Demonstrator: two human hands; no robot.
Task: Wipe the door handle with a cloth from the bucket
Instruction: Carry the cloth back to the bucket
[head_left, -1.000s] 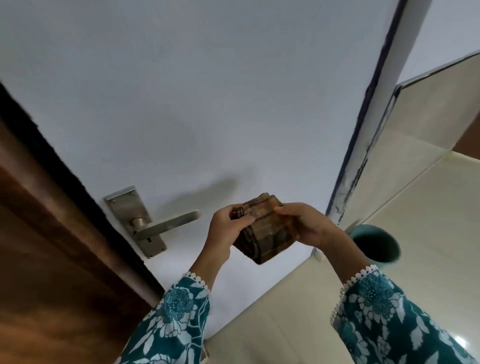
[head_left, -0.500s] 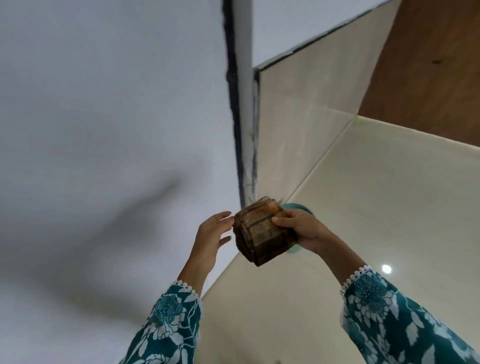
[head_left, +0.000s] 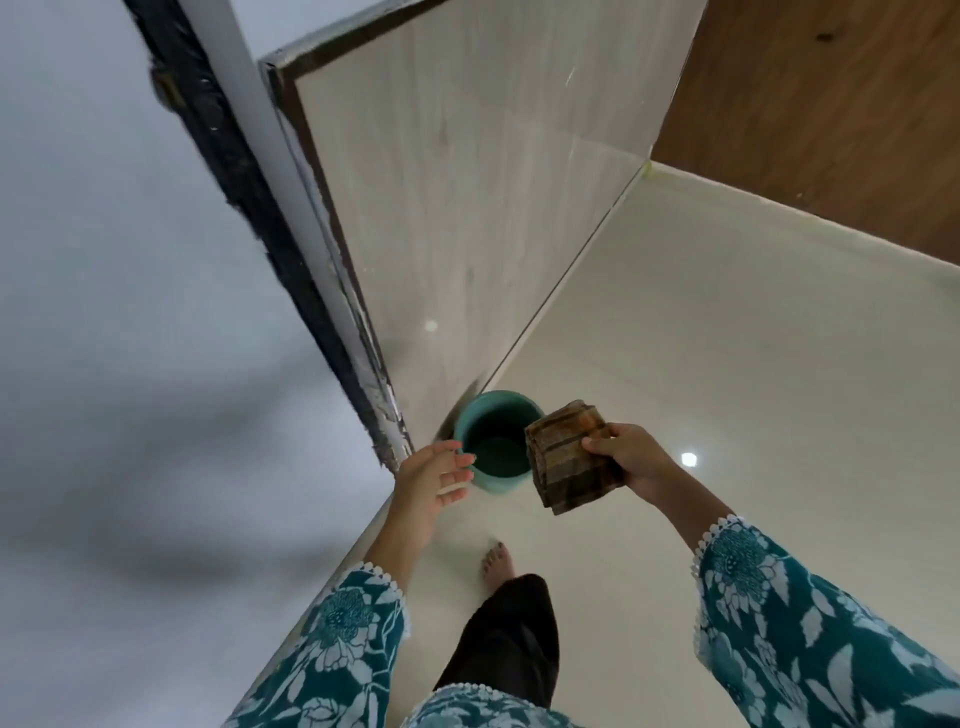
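Bare foot (head_left: 497, 564) stepping forward on the glossy tile floor (head_left: 727, 364). Right hand (head_left: 631, 460) clamps the folded brown cloth (head_left: 569, 460), held just right of the bucket. Left hand (head_left: 434, 475) is empty, fingers loosely spread, near the bucket's left rim. Teal bucket (head_left: 493, 441) stands on the floor at the door's (head_left: 130, 312) far edge, against the wall (head_left: 457, 182). Door handle not in view. My read: wipe looks finished, cloth heading back to the bucket. Path clear.

Teal floral sleeves (head_left: 810, 623), black trousers (head_left: 511, 639)
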